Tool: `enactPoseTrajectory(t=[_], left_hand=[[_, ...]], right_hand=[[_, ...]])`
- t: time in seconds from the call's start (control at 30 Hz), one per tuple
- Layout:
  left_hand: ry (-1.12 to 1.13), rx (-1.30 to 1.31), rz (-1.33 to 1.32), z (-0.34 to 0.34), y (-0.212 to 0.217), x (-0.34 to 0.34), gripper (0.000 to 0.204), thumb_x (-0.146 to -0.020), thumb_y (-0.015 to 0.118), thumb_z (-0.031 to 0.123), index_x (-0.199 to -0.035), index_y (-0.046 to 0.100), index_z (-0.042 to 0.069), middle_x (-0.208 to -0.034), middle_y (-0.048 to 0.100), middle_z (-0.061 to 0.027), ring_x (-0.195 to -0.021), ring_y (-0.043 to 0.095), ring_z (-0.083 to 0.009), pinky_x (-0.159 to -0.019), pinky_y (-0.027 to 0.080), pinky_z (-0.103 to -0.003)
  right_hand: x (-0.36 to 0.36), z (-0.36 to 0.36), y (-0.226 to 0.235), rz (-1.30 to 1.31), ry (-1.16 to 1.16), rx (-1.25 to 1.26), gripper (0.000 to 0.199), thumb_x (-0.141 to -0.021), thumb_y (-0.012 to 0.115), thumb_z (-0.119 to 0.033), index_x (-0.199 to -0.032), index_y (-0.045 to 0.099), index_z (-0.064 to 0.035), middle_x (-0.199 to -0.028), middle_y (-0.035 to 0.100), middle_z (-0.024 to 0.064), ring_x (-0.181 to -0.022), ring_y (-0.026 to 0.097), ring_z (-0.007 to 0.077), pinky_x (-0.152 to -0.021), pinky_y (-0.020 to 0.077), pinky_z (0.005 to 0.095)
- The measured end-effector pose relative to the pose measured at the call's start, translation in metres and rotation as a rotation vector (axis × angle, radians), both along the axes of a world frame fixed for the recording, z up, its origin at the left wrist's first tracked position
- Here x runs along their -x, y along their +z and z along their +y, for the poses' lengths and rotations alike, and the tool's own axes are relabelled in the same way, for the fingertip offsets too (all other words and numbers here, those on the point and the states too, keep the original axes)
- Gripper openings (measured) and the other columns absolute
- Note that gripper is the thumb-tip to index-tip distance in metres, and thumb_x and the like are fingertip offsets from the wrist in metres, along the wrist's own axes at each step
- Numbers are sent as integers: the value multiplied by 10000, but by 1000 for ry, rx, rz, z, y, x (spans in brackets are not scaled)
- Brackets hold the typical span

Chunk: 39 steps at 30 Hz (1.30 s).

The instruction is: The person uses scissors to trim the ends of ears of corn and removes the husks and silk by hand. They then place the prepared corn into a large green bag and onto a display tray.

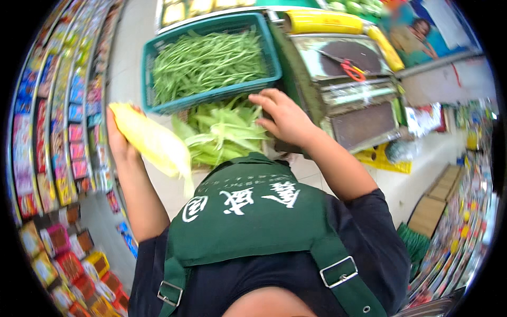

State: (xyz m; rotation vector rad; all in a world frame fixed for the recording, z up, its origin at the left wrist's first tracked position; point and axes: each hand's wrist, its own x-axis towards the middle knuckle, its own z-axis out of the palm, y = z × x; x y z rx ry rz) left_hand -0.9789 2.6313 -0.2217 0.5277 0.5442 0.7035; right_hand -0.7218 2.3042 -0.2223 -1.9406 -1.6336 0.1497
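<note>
An ear of corn (150, 140), pale yellow with thin husk hanging from its lower end, is in my left hand (121, 141). The fingers close around it from the left side, partly hidden behind it. My right hand (282, 116) is over the right edge of a heap of green corn husks (222, 134). Its thumb and fingers are apart, and I see nothing between them. Just beyond the husks stands a teal plastic crate (211, 98) full of long green beans (208, 66).
Right of the crate, a wrapping machine (362, 119) carries red-handled scissors (353, 70) and a yellow roll (323, 22). Packed shelves (58, 105) line my left. Another person (414, 37) is at the far right. Cardboard boxes (426, 214) stand on the right.
</note>
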Motion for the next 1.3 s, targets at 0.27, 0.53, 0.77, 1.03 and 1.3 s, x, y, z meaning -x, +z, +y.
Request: enactPoseTrajectory(t=[0.27, 0.53, 0.77, 1.03, 1.3], left_hand=[[-644, 216, -289, -182, -30, -51, 840, -889, 539, 648, -1372, 397, -25, -1175, 613, -247, -1063, 627, -426, -902, 532, -548], [-893, -207, -87, -239, -1, -156, 758, -742, 772, 408, -1234, 488, -93, -1135, 617, -246, -1025, 652, -372, -909, 538, -534], [-896, -999, 406, -302, 50, -318, 1084, -646, 878, 208, -1487, 252, -65, -1414, 460, -148, -1291, 461, -218, -1100, 337, -331], [-922, -1938, 925, -356, 59, -514, 829, -789, 765, 393, -1486, 371, 180, -1273, 605, -193, -1161, 594, -328, -993, 454, -398], [-966, -2506, 1027, -385, 29, -558, 815, -809, 746, 360, -1501, 317, 328, -1182, 576, -136, -1043, 620, -334, -887, 513, -432]], right_hand=[[-240, -140, -28, -384, -761, 134, 297, -864, 545, -61, -1148, 623, -22, -1077, 636, 207, -1057, 590, 382, -924, 477, 449], [-305, -183, -22, 26, -473, 462, 500, -861, 523, -27, -1356, 529, -98, -1201, 645, 176, -1190, 544, 365, -976, 447, 424], [-313, -217, -20, -320, -173, 364, 494, -821, 647, -128, -1306, 553, -103, -1045, 661, 126, -1033, 610, 311, -888, 478, 413], [-322, -280, -50, -160, -218, 167, 214, -872, 561, -138, -1066, 589, -52, -959, 633, 151, -967, 629, 324, -822, 532, 429], [-285, -360, -39, -7, 13, 164, 417, -908, 514, -170, -1324, 532, -188, -991, 576, 111, -961, 599, 292, -814, 528, 402]])
